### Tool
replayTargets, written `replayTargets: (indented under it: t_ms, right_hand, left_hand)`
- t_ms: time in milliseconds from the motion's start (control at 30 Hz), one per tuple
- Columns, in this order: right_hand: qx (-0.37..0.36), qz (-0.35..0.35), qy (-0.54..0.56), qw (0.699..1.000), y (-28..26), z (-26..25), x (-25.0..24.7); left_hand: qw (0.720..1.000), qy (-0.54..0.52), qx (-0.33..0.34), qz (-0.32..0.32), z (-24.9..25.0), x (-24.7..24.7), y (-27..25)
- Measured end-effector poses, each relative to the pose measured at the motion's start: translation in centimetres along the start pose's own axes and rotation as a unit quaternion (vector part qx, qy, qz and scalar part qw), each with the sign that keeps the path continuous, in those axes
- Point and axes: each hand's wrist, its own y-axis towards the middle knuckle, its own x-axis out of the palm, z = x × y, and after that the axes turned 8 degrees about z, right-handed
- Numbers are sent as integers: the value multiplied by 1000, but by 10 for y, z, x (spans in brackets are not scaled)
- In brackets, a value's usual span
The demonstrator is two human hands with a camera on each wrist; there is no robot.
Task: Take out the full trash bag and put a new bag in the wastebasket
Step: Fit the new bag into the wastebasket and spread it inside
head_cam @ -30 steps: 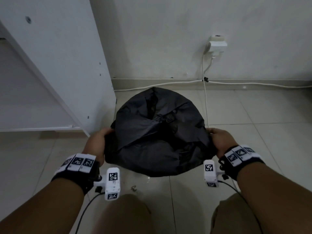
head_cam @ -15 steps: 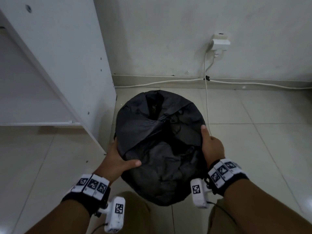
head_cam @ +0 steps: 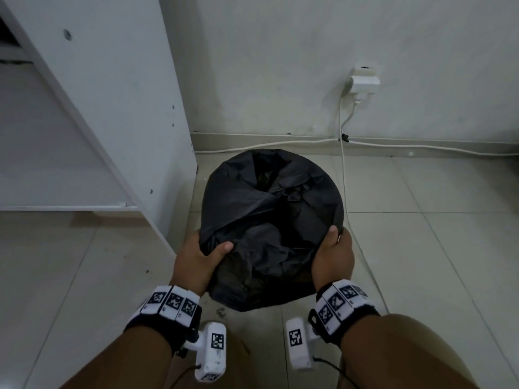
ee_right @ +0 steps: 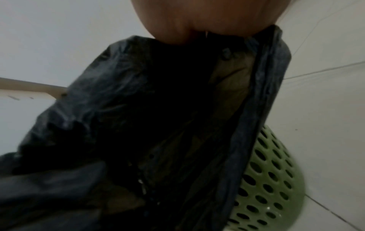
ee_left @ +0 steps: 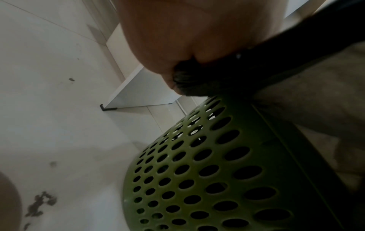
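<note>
A black trash bag [head_cam: 269, 214] fills a round green perforated wastebasket [ee_left: 207, 171] on the tiled floor; from the head view the bag hides the basket completely. My left hand [head_cam: 202, 256] grips the bag's edge at the near left rim, thumb on top. My right hand [head_cam: 334, 248] grips the bag's edge at the near right rim. In the left wrist view my left hand [ee_left: 168, 46] pinches black plastic just above the basket wall. In the right wrist view the bag [ee_right: 138, 125] hangs crumpled over the wastebasket [ee_right: 272, 179] below my right hand [ee_right: 197, 20].
A white cabinet side panel [head_cam: 126, 108] stands close on the basket's left. White cables [head_cam: 344, 169] run from a wall plug [head_cam: 363, 82] down past the basket's right side and along the baseboard. Dark crumbs [ee_left: 37, 204] lie on the floor near me. My knees are at the bottom.
Both hands slid along the rim toward the near side and now grip the bag's edge there. The bag's near part is looser and more crumpled than a second ago.
</note>
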Motion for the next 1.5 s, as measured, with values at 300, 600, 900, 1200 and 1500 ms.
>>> replayTargets:
  t_ms: [300, 600, 900, 1200, 1500]
  right_hand:
    - [103, -122, 134, 978, -18, 10, 1]
    - [123, -279, 261, 916, -17, 23, -11]
    - [-111, -210, 37, 971, -10, 25, -26]
    - [-25, -169, 121, 978, -28, 21, -15]
    - [-16, -139, 99, 985, -34, 15, -5]
  left_hand:
    - [996, -69, -48, -12, -9, 6, -2]
    - [902, -338, -258, -68, 15, 8, -1]
    - [988, -70, -130, 51, -25, 11, 0]
    - [935, -243, -235, 107, -34, 39, -17]
    - [966, -182, -113, 141, -23, 35, -29]
